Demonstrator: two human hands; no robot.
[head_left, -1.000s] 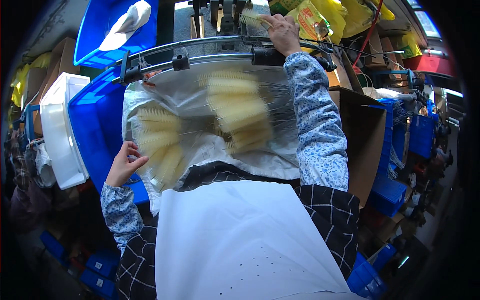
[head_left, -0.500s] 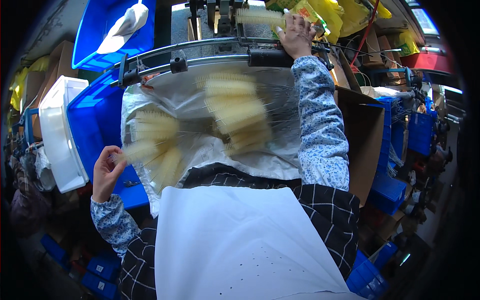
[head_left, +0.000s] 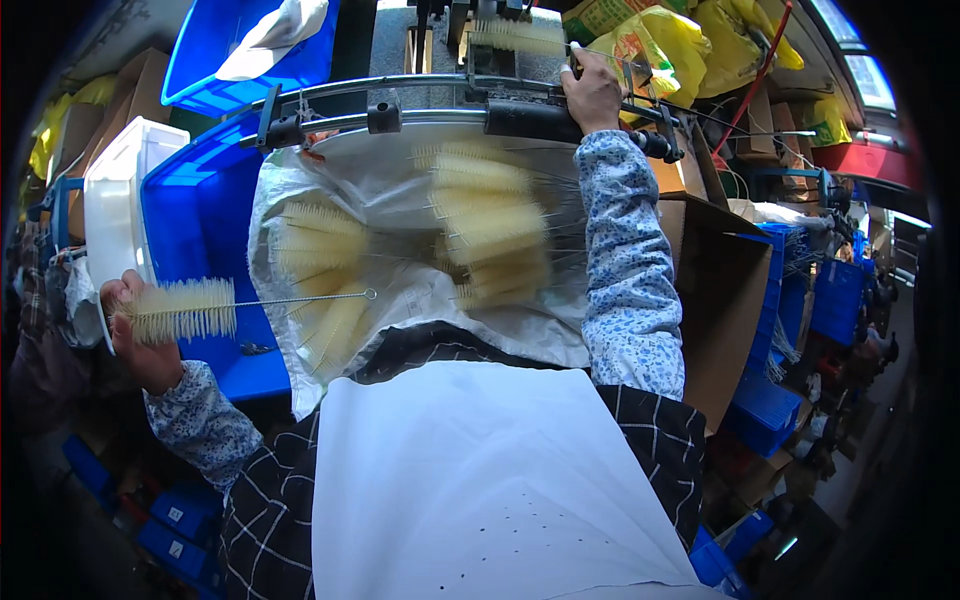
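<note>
My left hand (head_left: 140, 335), out at the left, is closed around a bottle brush (head_left: 190, 308) with cream bristles. Its bare twisted-wire stem points right and ends in a small loop. At the top, my right hand (head_left: 596, 92) is closed at the stem end of another bottle brush (head_left: 518, 37), which lies across the machine (head_left: 455, 60); the exact grip is partly hidden. Between my arms, a left pile of cream brushes (head_left: 320, 240) and a right pile of brushes (head_left: 490, 215) lie on a white cloth (head_left: 400, 300) over my lap.
A metal rail (head_left: 420, 118) with black sleeves crosses in front of the machine. Blue bins (head_left: 205, 215) and a white bin (head_left: 125, 200) stand at the left. A cardboard box (head_left: 725, 290) is beside my right forearm, with yellow bags (head_left: 665, 45) beyond.
My left hand has moved left and drawn a brush away from the left pile, so its full stem now shows. The right hand stays at the machine, its fingers drawn in more.
</note>
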